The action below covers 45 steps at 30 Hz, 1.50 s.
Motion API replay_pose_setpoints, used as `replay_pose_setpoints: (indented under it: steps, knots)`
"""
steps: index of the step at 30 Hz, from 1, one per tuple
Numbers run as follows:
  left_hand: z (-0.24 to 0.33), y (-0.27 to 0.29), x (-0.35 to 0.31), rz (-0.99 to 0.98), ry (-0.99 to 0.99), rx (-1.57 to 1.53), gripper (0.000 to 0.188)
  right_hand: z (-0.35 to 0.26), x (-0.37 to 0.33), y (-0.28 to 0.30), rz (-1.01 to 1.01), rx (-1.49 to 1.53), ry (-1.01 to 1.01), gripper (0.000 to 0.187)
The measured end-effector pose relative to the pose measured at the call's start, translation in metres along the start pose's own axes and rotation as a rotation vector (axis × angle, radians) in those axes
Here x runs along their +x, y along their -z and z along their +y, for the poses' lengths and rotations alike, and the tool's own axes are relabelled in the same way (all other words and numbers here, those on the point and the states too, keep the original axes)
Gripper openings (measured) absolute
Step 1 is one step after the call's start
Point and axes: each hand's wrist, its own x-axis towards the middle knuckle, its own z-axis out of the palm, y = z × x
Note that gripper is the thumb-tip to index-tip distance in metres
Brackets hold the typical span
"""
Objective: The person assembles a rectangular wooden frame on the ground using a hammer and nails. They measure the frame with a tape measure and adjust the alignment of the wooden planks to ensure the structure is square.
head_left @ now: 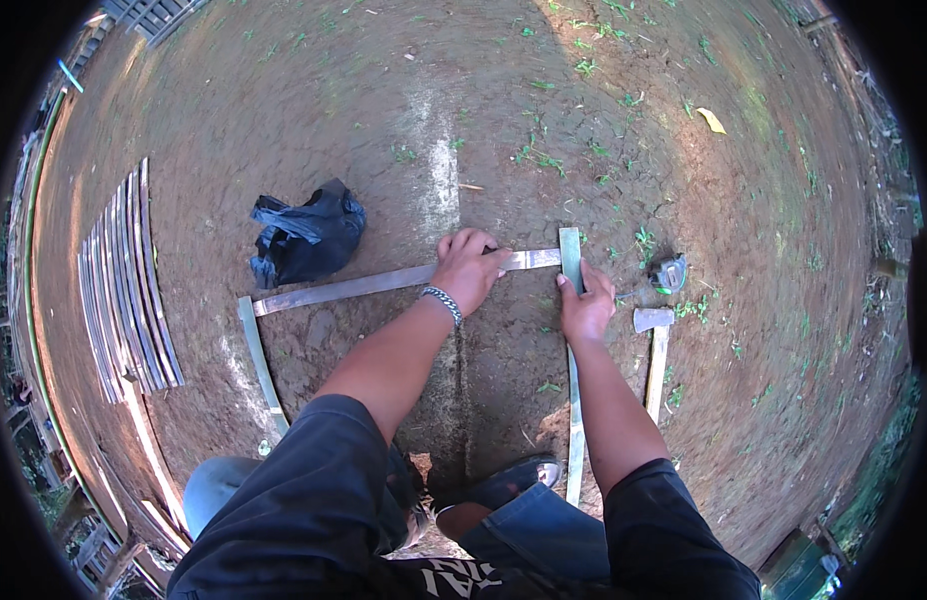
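Observation:
A long flat bamboo strip [348, 289] lies crosswise on the ground in front of me. My left hand [466, 272], with a chain bracelet at its wrist, is closed over the right part of this strip. A small dark spot shows by its fingers, too small to make out. At the strip's right end a greenish bamboo strip [570, 250] runs toward me. My right hand [587, 304] grips that one near its far end, thumb on the left and fingers on the right. Another greenish strip [257, 350] meets the crosswise strip's left end.
Beyond the crosswise strip lies a crumpled black plastic bag [308, 232]. Several strips [128, 290] lie side by side at the left. To the right are a tape measure [668, 273] and a hatchet [656, 345]. My foot [545, 473] is close to the right strip.

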Motion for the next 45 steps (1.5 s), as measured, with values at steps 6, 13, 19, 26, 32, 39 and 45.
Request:
replay_pose_setpoints:
  steps: [6,13,19,26,32,39,45]
  knots:
    - [-0.006,-0.005,-0.002,0.033,-0.023,0.022,0.032,-0.008,-0.002,0.006,-0.022,-0.069,0.053,0.052]
    - [-0.005,-0.005,-0.001,0.041,-0.039,0.012,0.031,-0.006,0.000,0.007,-0.032,-0.061,0.044,0.053]
    - [-0.007,-0.006,0.000,0.040,-0.056,0.020,0.031,-0.001,0.001,0.001,-0.023,-0.017,0.018,0.052]
    - [-0.005,-0.007,-0.001,0.054,-0.066,0.036,0.027,-0.004,0.000,0.005,-0.029,-0.073,0.030,0.051]
    - [-0.003,-0.005,-0.001,0.029,-0.069,0.068,0.030,-0.003,0.001,0.005,-0.051,-0.040,0.007,0.052]
    - [-0.004,-0.006,-0.002,0.016,-0.083,0.089,0.034,0.000,0.001,0.004,-0.054,-0.048,0.004,0.053]
    - [-0.007,-0.009,-0.004,0.021,-0.099,0.116,0.036,-0.001,0.002,0.003,-0.052,0.002,0.005,0.053]
